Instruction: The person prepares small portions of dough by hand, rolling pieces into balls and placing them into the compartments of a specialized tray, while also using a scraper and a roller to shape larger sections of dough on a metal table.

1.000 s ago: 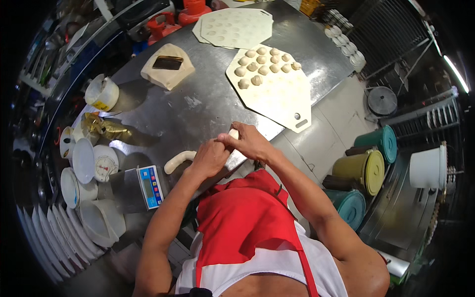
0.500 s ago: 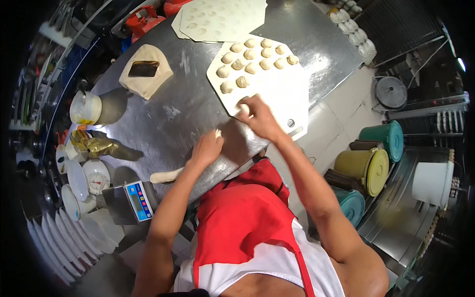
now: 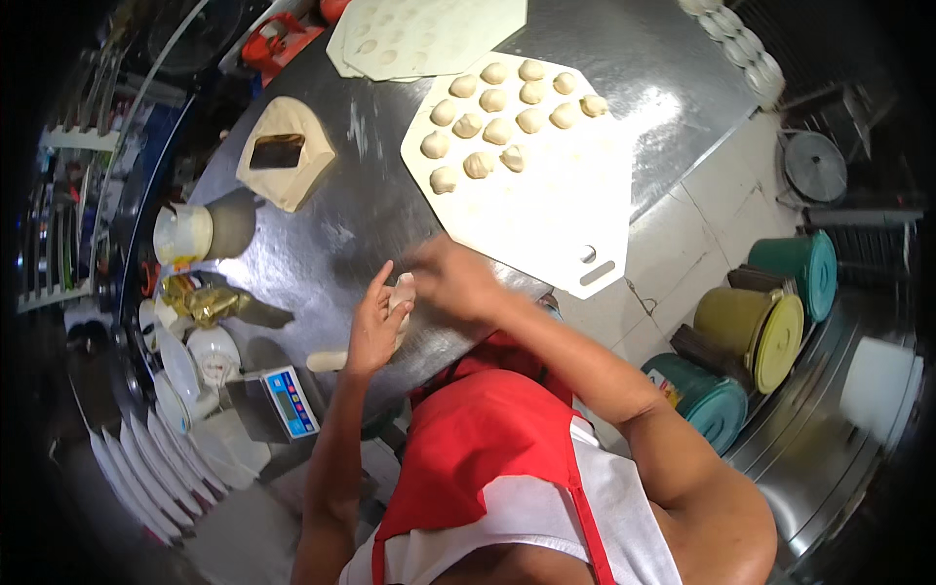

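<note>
In my left hand (image 3: 372,324), closed over the table's near side, is a pale dough rope (image 3: 404,289); one end sticks up past the fingers. A thicker pale end (image 3: 327,362) shows beyond my left wrist, though the hand hides whether it is the same rope. My right hand (image 3: 456,278) is just right of the dough's upper end, its fingers smeared by motion. Up and to the right lies a white octagonal board (image 3: 546,219) bearing rows of small round dough balls (image 3: 497,131). The newest-placed ball (image 3: 513,158) sits at the right of the lower row.
The steel table (image 3: 361,214) also holds stacked pale boards (image 3: 439,39), a dough-coloured block with a dark rectangular opening (image 3: 286,156), a white tub (image 3: 182,234) and a golden bag (image 3: 207,300). A digital scale (image 3: 290,403) stands left; lidded buckets (image 3: 778,341) line the right.
A dough ball has appeared on the board's lower row. My right hand has come back left from the board toward my left hand, which has turned and moved slightly down and left.
</note>
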A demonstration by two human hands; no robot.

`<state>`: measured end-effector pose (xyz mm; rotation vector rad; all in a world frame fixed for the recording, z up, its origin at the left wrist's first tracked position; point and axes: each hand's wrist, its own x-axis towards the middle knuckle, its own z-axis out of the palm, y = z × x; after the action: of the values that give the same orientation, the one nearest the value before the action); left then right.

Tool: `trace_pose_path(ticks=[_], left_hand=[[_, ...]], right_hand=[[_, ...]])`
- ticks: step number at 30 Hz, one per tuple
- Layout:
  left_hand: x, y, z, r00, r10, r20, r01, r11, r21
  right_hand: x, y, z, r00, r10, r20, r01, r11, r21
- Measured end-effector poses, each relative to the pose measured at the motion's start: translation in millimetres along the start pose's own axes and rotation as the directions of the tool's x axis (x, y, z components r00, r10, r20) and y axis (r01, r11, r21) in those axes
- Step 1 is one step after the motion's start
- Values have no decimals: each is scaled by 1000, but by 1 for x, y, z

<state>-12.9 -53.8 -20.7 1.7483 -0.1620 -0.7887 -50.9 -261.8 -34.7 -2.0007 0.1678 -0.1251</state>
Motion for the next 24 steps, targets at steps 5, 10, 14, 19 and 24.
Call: trace_pose_path(ticks=[5, 10, 14, 19, 24], left_hand=[[-16, -13, -35, 971, 235, 41, -227, 859, 459], [-8, 43, -1, 897, 300, 324, -436, 723, 537], [14, 82, 62, 871, 398, 287, -489, 651, 580], [98, 35, 81, 888, 386, 250, -460, 757, 464], [115, 62, 116, 990, 41, 134, -118, 762, 637]], right_hand=[[0, -54, 12, 987, 153, 53, -162, 906, 390], [-38, -39, 11, 990, 106, -93, -103, 994, 38], [-23, -74, -61, 934, 282, -219, -258, 957, 133], [-23, -72, -73, 992, -107, -68, 107, 994, -4], [35, 100, -163, 929, 4, -370, -114, 955, -275]])
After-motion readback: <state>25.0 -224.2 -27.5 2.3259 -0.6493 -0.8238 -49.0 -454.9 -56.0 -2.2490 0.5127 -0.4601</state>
